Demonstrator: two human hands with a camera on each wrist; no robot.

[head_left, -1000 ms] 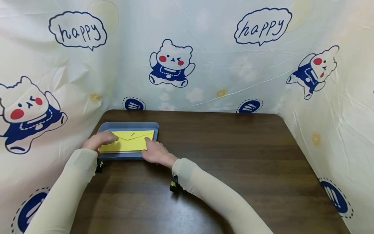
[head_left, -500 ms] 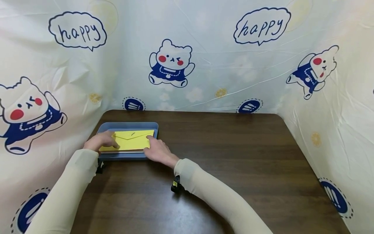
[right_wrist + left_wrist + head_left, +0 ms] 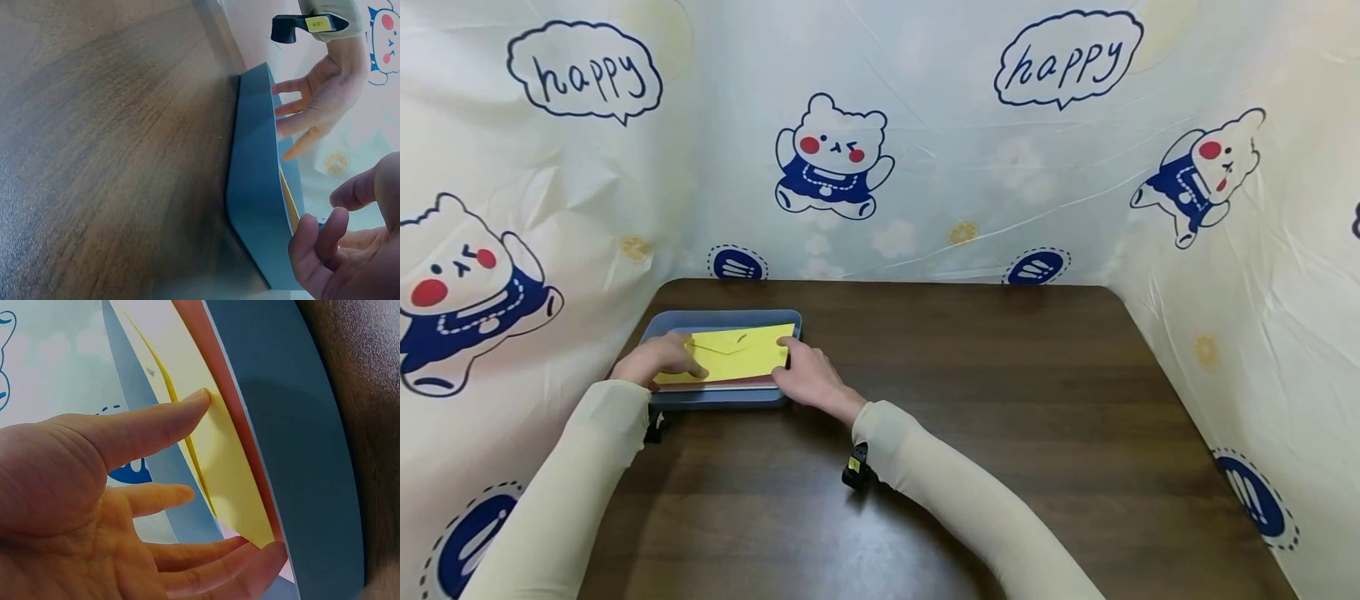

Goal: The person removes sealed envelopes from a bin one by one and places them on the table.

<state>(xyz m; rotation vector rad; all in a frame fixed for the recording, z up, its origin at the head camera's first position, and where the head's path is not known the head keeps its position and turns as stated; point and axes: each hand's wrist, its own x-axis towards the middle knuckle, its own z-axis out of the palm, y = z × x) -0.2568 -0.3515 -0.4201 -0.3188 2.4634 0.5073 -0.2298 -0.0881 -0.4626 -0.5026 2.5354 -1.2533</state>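
A yellow envelope (image 3: 737,357) lies flap side up on top of a stack in a shallow blue tray (image 3: 722,401). Its right end sits slightly skewed toward the back. Under its front edge shows a reddish-brown envelope (image 3: 240,425). My left hand (image 3: 658,360) holds the yellow envelope's left end, the thumb on its face and fingers at the end corner, with pinkish paper (image 3: 288,572) beneath. At the right end my right hand (image 3: 812,379) pinches it, fingers curled by the tray's front right corner; the fingertips' contact is partly hidden in the right wrist view.
The tray stands at the far left of a dark brown wooden table (image 3: 970,400). A patterned curtain (image 3: 925,150) with bears and the word happy hangs behind and along both sides. A small black wrist camera (image 3: 855,467) sits under my right sleeve.
The yellow envelope's right end has shifted backward, baring more of the reddish-brown one along the front. My right hand has moved slightly right and back; the left has barely moved.
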